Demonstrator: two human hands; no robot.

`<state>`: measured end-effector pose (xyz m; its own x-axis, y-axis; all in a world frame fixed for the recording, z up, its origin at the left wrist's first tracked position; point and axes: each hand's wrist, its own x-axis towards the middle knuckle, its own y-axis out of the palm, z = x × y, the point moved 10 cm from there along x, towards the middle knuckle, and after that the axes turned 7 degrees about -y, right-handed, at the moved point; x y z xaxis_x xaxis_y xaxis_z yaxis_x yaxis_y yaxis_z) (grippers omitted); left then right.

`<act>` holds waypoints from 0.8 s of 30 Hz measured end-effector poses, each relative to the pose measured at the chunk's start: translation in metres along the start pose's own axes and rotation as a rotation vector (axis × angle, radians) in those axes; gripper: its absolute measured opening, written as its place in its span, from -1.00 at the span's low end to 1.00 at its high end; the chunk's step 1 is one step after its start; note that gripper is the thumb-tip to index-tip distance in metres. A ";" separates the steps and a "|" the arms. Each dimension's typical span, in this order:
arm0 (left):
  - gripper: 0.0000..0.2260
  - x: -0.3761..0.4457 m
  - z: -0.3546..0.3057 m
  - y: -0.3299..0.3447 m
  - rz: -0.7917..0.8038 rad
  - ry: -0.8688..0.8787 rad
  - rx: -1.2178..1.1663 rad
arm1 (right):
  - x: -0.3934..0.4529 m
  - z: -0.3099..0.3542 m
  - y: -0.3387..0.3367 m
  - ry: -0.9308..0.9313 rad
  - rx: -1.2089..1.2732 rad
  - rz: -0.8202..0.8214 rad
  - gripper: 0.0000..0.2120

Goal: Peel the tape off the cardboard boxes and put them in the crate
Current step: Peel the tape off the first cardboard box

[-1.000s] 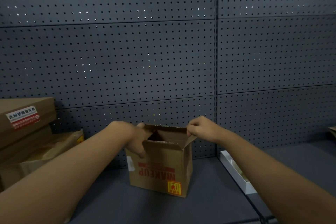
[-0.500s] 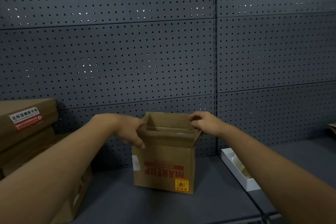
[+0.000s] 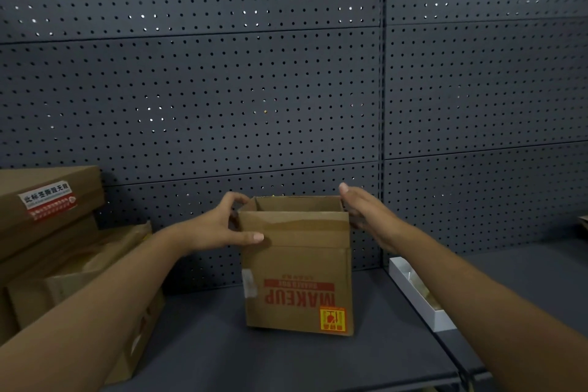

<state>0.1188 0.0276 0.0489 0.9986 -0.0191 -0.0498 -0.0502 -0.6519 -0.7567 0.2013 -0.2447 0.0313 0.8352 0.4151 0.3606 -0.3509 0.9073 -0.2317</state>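
Both hands bracket the open-topped cardboard box mid-shelf: left hand gripping its top left corner, right hand flat-fingered against its right side; probably light, stiff-walled, best held by opposite sides.

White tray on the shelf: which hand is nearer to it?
Right. The right hand is at the right side of the MAKEUP box, on the side where the white tray lies. The left hand holds the box's left top corner, farther from the tray.
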 end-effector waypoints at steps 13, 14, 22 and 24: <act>-0.24 0.003 0.058 0.073 -0.092 -0.027 -0.694 | -0.032 -0.055 0.020 0.120 0.272 0.249 0.32; -0.30 0.002 0.054 0.072 -0.106 -0.016 -0.701 | -0.032 -0.052 0.017 0.096 0.258 0.233 0.27; -0.54 -0.016 -0.011 0.025 -0.325 0.108 -0.798 | -0.018 0.004 0.002 -0.129 0.331 0.018 0.19; -0.61 -0.023 -0.025 0.013 -0.353 0.146 -0.817 | -0.016 0.016 0.002 -0.170 0.328 0.017 0.27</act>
<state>0.0960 0.0005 0.0562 0.9486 0.2240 0.2235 0.2322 -0.9726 -0.0107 0.1807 -0.2488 0.0395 0.7557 0.4103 0.5105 -0.5040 0.8621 0.0533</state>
